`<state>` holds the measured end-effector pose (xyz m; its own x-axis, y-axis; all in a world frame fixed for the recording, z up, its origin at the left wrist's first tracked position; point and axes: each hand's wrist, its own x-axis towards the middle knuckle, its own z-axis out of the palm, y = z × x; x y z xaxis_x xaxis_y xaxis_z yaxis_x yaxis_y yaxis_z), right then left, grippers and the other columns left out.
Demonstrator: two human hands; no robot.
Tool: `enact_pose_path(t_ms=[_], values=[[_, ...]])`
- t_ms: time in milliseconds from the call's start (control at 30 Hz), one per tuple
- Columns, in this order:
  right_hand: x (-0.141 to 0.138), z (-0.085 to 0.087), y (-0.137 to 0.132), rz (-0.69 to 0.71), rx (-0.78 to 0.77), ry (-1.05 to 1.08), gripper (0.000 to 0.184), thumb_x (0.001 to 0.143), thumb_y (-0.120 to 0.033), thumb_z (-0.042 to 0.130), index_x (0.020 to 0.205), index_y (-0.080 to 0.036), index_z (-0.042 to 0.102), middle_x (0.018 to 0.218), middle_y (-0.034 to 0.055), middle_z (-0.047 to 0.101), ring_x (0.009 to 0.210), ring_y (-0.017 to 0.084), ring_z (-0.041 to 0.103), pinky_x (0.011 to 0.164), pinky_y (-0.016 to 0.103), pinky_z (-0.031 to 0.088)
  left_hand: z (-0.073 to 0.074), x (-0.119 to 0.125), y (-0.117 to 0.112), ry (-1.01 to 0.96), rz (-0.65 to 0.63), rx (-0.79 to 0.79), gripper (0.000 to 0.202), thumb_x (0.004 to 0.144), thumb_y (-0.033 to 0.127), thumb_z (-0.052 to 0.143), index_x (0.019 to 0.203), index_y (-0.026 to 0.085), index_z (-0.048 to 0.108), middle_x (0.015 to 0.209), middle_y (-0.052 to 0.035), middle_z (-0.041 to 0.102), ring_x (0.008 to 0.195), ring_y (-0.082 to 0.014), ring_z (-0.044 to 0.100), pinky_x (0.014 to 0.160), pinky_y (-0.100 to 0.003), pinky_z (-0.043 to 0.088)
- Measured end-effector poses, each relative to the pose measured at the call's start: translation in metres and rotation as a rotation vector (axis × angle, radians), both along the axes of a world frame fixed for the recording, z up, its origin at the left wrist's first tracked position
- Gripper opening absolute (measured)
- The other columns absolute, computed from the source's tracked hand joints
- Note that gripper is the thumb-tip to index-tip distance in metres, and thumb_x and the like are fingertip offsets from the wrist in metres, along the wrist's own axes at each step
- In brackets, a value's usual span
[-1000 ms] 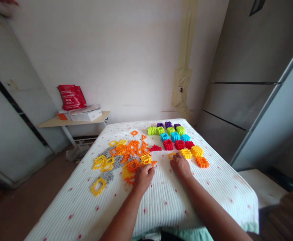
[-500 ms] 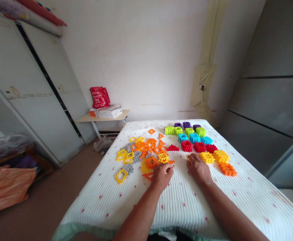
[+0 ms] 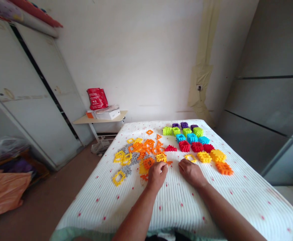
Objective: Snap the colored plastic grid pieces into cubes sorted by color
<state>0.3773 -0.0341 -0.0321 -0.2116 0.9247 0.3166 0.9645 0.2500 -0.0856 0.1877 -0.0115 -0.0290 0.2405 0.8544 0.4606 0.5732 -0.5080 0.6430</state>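
Note:
My left hand [image 3: 157, 174] is curled into a loose fist on the near side of a loose pile, with no piece showing in it. Around its far side lie orange notched pieces [image 3: 148, 163], a stacked yellow piece [image 3: 160, 157] and grey pieces [image 3: 135, 158]. My right hand [image 3: 192, 172] rests on the bedcover with its fingers curled and no piece visible in them. Just beyond its knuckles lies a flat yellow square frame [image 3: 194, 159]. To its right are a yellow stack [image 3: 204, 157], a larger yellow stack [image 3: 218, 155] and an orange stack [image 3: 224, 168].
Red stacks [image 3: 197, 146], blue stacks [image 3: 192, 138], green stacks [image 3: 198, 131] and purple stacks [image 3: 184, 125] stand in rows on the white ribbed bedcover [image 3: 181, 214]. A side table [image 3: 81, 119] holds a red bag [image 3: 97, 98] and a box [image 3: 108, 114].
My right hand has drawn back to the left, away from the yellow square frame, which now lies uncovered. My left hand stays beside the pile. The whole view has shifted slightly.

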Motion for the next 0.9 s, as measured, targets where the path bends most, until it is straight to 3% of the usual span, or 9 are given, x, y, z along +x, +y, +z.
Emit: enact_pose_path(t_ms=[167,400,500,567,667,767,900], values=[[-0.001,0.003,-0.001,-0.006,-0.002,0.012,0.028,0.091,-0.021,0.035,0.075,-0.017,0.057,0.08,0.0023,0.058,0.074,0.012,0.054,0.062,0.021,0.035,0.0,0.0,0.0,-0.003,-0.018,0.014,0.022,0.081,0.022,0.045,0.071,0.017,0.064,0.068,-0.0029,0.064,0.067,-0.0123,0.056,0.066,-0.023,0.041],[-0.003,0.007,-0.002,-0.011,-0.026,0.028,0.029,0.092,-0.02,0.034,0.076,-0.017,0.058,0.082,0.0042,0.059,0.076,0.012,0.054,0.064,0.021,0.036,0.008,-0.008,0.006,-0.047,0.085,0.057,0.021,0.081,0.023,0.046,0.078,0.017,0.066,0.076,-0.0048,0.068,0.074,-0.0142,0.059,0.072,-0.025,0.044],[-0.003,0.007,-0.003,-0.003,-0.021,0.029,0.029,0.091,-0.02,0.034,0.075,-0.017,0.058,0.082,0.0041,0.059,0.077,0.012,0.054,0.064,0.021,0.036,0.024,-0.032,0.028,-0.011,0.218,0.051,0.021,0.08,0.022,0.047,0.084,0.019,0.067,0.085,-0.0041,0.069,0.083,-0.0152,0.06,0.08,-0.026,0.044],[-0.003,0.006,-0.003,-0.003,-0.019,0.025,0.029,0.091,-0.02,0.034,0.075,-0.017,0.057,0.082,0.0038,0.058,0.077,0.012,0.054,0.064,0.021,0.036,0.035,-0.056,0.049,0.101,0.384,-0.022,0.022,0.079,0.022,0.047,0.088,0.021,0.067,0.093,-0.0024,0.069,0.09,-0.0151,0.06,0.083,-0.025,0.043],[-0.003,0.005,-0.002,-0.008,-0.013,0.023,0.029,0.091,-0.02,0.034,0.074,-0.018,0.057,0.081,0.0037,0.058,0.075,0.012,0.054,0.063,0.021,0.036,0.047,-0.096,0.082,0.155,0.508,-0.088,0.027,0.079,0.019,0.043,0.092,0.02,0.067,0.099,-0.0051,0.069,0.093,-0.0183,0.06,0.083,-0.028,0.043],[-0.004,0.004,-0.002,-0.014,-0.002,0.013,0.029,0.091,-0.02,0.034,0.074,-0.018,0.057,0.081,0.0039,0.058,0.075,0.012,0.055,0.063,0.021,0.036,0.05,-0.126,0.11,0.226,0.584,-0.173,0.028,0.078,0.02,0.044,0.092,0.021,0.068,0.101,-0.0059,0.069,0.093,-0.0205,0.06,0.079,-0.028,0.043],[-0.006,0.005,-0.003,-0.025,0.003,0.004,0.028,0.091,-0.019,0.034,0.074,-0.018,0.057,0.081,0.0039,0.058,0.074,0.012,0.055,0.062,0.021,0.036,0.05,-0.137,0.137,0.327,0.617,-0.277,0.026,0.078,0.027,0.047,0.093,0.027,0.069,0.1,-0.0043,0.069,0.097,-0.0248,0.058,0.078,-0.034,0.042]])
